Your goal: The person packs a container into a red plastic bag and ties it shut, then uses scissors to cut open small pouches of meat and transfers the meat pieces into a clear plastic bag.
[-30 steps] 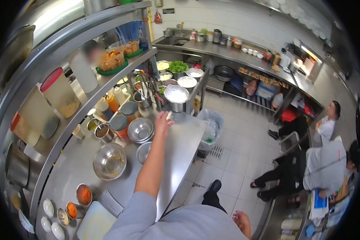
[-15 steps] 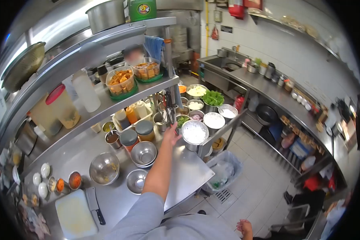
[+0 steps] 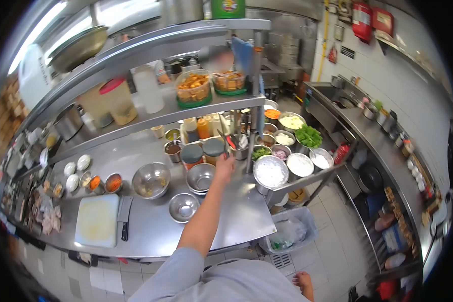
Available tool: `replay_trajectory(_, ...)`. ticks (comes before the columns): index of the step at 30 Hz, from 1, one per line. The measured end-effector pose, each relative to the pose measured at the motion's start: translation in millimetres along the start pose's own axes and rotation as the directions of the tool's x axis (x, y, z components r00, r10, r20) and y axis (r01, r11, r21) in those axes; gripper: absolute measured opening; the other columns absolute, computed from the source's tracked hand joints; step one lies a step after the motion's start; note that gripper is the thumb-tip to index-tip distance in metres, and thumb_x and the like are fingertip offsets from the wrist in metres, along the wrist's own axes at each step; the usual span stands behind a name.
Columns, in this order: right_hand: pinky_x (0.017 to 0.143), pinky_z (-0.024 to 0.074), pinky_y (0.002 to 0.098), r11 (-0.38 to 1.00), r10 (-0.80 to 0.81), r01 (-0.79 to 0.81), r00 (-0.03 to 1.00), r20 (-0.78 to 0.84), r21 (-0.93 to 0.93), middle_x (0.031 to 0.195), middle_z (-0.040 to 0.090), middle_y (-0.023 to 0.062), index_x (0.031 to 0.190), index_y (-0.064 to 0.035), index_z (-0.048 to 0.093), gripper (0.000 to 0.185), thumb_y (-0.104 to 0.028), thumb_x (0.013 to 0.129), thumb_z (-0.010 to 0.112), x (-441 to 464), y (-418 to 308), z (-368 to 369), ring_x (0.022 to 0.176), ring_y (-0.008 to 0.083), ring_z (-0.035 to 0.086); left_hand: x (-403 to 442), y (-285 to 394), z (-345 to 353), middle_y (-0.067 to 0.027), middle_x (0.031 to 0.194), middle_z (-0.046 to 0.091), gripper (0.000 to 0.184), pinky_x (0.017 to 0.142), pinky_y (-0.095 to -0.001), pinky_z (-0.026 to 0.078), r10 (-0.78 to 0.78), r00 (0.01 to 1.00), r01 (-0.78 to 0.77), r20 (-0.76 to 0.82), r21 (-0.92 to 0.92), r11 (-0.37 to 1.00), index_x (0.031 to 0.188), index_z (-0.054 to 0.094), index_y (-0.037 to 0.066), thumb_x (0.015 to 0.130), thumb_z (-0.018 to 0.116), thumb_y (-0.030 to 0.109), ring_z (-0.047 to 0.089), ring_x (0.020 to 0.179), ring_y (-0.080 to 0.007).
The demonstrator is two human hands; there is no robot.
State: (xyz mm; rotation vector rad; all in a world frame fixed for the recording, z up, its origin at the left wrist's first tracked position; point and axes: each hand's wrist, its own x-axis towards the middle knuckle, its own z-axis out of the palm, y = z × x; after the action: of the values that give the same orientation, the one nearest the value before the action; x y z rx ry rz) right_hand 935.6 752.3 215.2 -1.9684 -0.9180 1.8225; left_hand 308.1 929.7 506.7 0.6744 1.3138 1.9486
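My left hand reaches out over the steel table, its fingers closed around a slim metal utensil that points upward; its exact kind is unclear. Just behind it stands a metal utensil pot, with a red-handled tool close by. Below the hand are stacked steel bowls and a smaller steel bowl. Two lidded jars sit to its left. My right hand hangs low at my side, fingers loosely curled and apart, with nothing visible in it.
A cutting board and a knife lie at the table's left. A larger bowl holds some residue. Filled containers, including lettuce and white contents, line the right. An overhead shelf crosses above; a bin stands below.
The view has swung left, so the scene sits further right. My left hand has drawn back from beside the white-filled container to the near side of the utensil pot, now with a utensil showing.
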Motion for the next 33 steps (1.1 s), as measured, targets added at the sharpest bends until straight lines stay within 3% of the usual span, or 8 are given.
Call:
replay_trajectory(4, 0.062, 0.056, 0.0333, 0.991, -0.129, 0.126, 0.918, 0.376, 0.031, 0.089, 0.069, 0.0083, 0.115, -0.0062, 0.059, 0.024, -0.025, 0.1, 0.062, 6.6, -54.7, 51.8, 0.07, 0.0196, 0.067, -62.6, -18.6, -57.7, -0.0019, 0.082, 0.059, 0.025, 0.066, -0.032, 0.046, 0.121, 0.99, -0.089, -0.075, 0.341, 0.936, 0.106, 0.059, 0.003, 0.088, 0.068, 0.018, 0.055, 0.074, -0.0159)
replay_trajectory(9, 0.077, 0.0558, 0.036, 0.95, -0.311, 0.21, 0.578, 0.755, 0.23, 0.107, 0.069, 0.0126, 0.135, -0.0045, 0.052, 0.035, -0.025, 0.106, 0.052, -92.8, -220.2, 174.9, 0.089, 0.0229, 0.068, -189.5, 2.0, -96.3, -0.0029, 0.08, 0.054, 0.041, 0.067, -0.0314, 0.045, 0.156, 0.988, -0.123, 0.01, 0.67, 0.732, 0.117, 0.059, 0.002, 0.085, 0.076, 0.02, 0.048, 0.073, -0.014)
replay_trajectory(13, 0.085, 0.0539, 0.0347, 0.903, -0.299, 0.396, 0.295, 0.907, 0.169, 0.123, 0.064, 0.0118, 0.143, -0.0047, 0.047, 0.042, -0.019, 0.104, 0.055, -180.5, -284.5, 276.3, 0.106, 0.0207, 0.064, -276.4, 18.4, -110.4, 0.0012, 0.094, 0.059, 0.043, 0.073, -0.0237, 0.047, 0.024, 1.0, -0.023, 0.004, 0.464, 0.886, 0.123, 0.057, 0.002, 0.086, 0.077, 0.01, 0.051, 0.082, -0.0066)
replay_trajectory(17, 0.088, 0.0521, 0.0335, 0.856, -0.246, 0.492, 0.115, 0.962, 0.16, 0.127, 0.06, 0.0071, 0.145, -0.0056, 0.047, 0.044, -0.014, 0.102, 0.056, -206.9, -233.5, 350.4, 0.113, 0.0165, 0.058, -342.5, 35.7, -150.4, -0.0004, 0.099, 0.06, 0.048, 0.076, -0.0231, 0.048, 0.043, 0.993, 0.001, -0.112, 0.368, 0.93, 0.127, 0.053, 0.002, 0.086, 0.076, 0.009, 0.053, 0.086, -0.0067)
replay_trajectory(21, 0.089, 0.0518, 0.0333, 0.9, -0.232, 0.409, 0.166, 0.958, 0.147, 0.124, 0.06, 0.0041, 0.143, -0.0063, 0.049, 0.043, -0.016, 0.102, 0.057, -251.1, -159.4, 398.4, 0.111, 0.0146, 0.058, -405.5, 78.9, -206.4, -0.001, 0.098, 0.059, 0.048, 0.076, -0.0244, 0.05, 0.025, 0.978, 0.037, -0.208, 0.292, 0.956, 0.127, 0.051, 0.001, 0.086, 0.076, 0.008, 0.053, 0.088, -0.0075)
replay_trajectory(25, 0.092, 0.0498, 0.0344, 0.94, -0.122, 0.326, 0.052, 0.991, 0.098, 0.128, 0.059, 0.0038, 0.141, -0.0068, 0.05, 0.045, -0.027, 0.103, 0.061, -292.3, -74.9, 446.0, 0.115, 0.0162, 0.058, -475.9, 84.4, -291.8, -0.0005, 0.101, 0.053, 0.054, 0.082, -0.0246, 0.048, 0.032, 0.99, -0.005, -0.134, 0.201, 0.98, 0.132, 0.045, 0.002, 0.088, 0.075, 0.007, 0.05, 0.092, -0.0079)
replay_trajectory(29, 0.092, 0.0498, 0.0327, 0.953, -0.047, 0.3, 0.061, 0.997, 0.026, 0.128, 0.06, 0.0037, 0.136, -0.0064, 0.053, 0.043, -0.027, 0.1, 0.065, -363.7, 3.4, 513.8, 0.115, 0.0159, 0.059, -554.0, 76.0, -396.3, -0.0036, 0.119, 0.051, 0.065, 0.093, -0.0285, 0.048, 0.079, 0.992, -0.074, -0.095, 0.057, 0.996, 0.146, 0.039, 0.005, 0.09, 0.073, 0.007, 0.052, 0.104, -0.0109)
replay_trajectory(33, 0.089, 0.0531, 0.0317, 0.919, -0.028, 0.393, 0.01, 1.0, 0.022, 0.118, 0.066, 0.0058, 0.129, -0.004, 0.057, 0.052, -0.028, 0.088, 0.079, -422.6, 60.3, 570.0, 0.106, 0.0183, 0.065, -619.5, 111.4, -467.5, -0.0121, 0.129, 0.051, 0.07, 0.103, -0.0371, 0.045, 0.14, 0.984, -0.064, -0.111, 0.513, 0.856, 0.147, 0.042, 0.007, 0.088, 0.077, 0.017, 0.054, 0.121, -0.0226)
